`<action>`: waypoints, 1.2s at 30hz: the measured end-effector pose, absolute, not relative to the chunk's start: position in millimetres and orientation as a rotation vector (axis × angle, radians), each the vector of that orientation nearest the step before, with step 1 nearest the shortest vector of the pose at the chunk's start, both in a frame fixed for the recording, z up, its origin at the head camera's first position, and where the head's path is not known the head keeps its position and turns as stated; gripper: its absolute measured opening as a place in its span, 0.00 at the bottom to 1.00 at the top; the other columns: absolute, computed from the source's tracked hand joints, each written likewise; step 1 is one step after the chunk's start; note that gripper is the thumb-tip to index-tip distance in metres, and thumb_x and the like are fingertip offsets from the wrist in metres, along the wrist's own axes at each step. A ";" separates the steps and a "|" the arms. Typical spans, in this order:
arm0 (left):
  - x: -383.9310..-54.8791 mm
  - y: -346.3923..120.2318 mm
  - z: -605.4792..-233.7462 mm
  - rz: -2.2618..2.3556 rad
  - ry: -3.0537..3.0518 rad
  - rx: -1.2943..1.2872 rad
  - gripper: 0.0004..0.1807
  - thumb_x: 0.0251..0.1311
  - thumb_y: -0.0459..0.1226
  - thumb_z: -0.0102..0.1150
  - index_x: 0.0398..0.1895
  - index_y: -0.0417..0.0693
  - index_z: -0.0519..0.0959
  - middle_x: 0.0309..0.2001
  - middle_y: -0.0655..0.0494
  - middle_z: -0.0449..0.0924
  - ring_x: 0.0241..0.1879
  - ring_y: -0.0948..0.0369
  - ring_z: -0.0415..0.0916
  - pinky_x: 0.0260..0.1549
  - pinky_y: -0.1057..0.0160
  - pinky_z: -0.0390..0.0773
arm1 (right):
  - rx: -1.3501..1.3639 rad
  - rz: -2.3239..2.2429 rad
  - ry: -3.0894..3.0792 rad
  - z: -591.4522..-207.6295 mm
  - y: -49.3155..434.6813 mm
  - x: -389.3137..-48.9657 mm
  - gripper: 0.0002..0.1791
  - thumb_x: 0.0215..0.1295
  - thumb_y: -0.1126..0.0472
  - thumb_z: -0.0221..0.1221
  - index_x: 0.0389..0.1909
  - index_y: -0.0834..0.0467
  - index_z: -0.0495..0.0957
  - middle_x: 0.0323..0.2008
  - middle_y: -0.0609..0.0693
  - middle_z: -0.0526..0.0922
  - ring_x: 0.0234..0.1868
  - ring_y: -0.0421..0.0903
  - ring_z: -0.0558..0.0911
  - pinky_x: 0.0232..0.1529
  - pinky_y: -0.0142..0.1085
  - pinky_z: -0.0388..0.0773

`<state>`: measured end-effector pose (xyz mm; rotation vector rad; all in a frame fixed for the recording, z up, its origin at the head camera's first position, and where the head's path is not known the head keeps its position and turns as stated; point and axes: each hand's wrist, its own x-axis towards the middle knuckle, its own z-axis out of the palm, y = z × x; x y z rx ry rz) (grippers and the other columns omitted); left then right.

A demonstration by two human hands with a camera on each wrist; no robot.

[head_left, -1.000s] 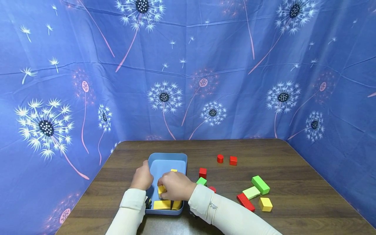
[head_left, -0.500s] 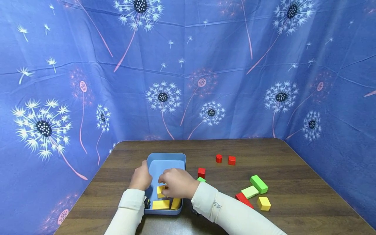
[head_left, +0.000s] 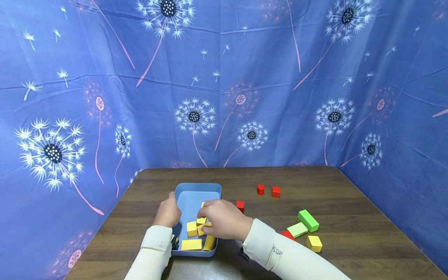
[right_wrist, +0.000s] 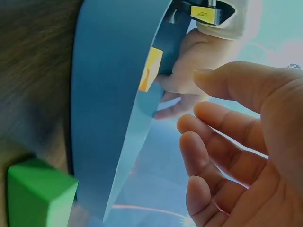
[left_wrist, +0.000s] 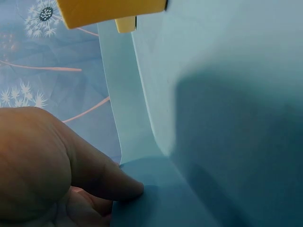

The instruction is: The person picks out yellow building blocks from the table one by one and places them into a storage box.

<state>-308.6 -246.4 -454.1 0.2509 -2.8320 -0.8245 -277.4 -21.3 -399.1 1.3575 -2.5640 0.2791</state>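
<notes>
A blue plastic box [head_left: 196, 196] stands at the left of the table with several yellow wooden blocks in its near half. My left hand [head_left: 168, 212] pinches the box's left wall; in the left wrist view the thumb [left_wrist: 109, 177] lies against the inner side, with fingers outside. Over the box's right wall is my right hand [head_left: 225, 220], its fingers loosely bent, with nothing between them in the right wrist view. Close to its fingertips are yellow blocks [head_left: 201, 221], some partly hidden. A yellow cube [head_left: 191, 228] and a flat yellow block [head_left: 191, 244] lie further left and nearer.
Right of the box are a red cylinder [head_left: 260, 189], a red cube [head_left: 276, 191] and another red cube [head_left: 240, 205]. Further right lie a green block [head_left: 308, 220], a pale green block [head_left: 297, 230], a yellow cube [head_left: 314, 244] and a partly covered red block [head_left: 288, 235].
My right hand has shifted right, off the yellow cube, uncovering more yellow blocks in the box. It now covers the small green block beside the box. The left hand keeps its place.
</notes>
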 end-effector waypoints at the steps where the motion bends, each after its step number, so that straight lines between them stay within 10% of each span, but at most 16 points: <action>1: -308.7 -246.3 -453.9 -0.823 -2.833 0.251 0.34 0.64 0.23 0.53 0.74 0.26 0.58 0.60 0.24 0.77 0.58 0.34 0.80 0.57 0.36 0.78 | 1.357 0.278 -2.562 -398.7 -17.5 -276.1 0.12 0.61 0.52 0.72 0.45 0.48 0.89 0.41 0.40 0.88 0.38 0.30 0.81 0.39 0.28 0.81; 36: -308.0 -246.8 -457.3 -0.763 -2.824 0.230 0.32 0.63 0.24 0.54 0.71 0.25 0.60 0.54 0.25 0.80 0.53 0.34 0.82 0.54 0.36 0.80 | 1.198 0.350 -2.421 -403.2 106.5 -238.3 0.11 0.53 0.56 0.74 0.36 0.42 0.86 0.35 0.30 0.79 0.35 0.30 0.76 0.37 0.31 0.78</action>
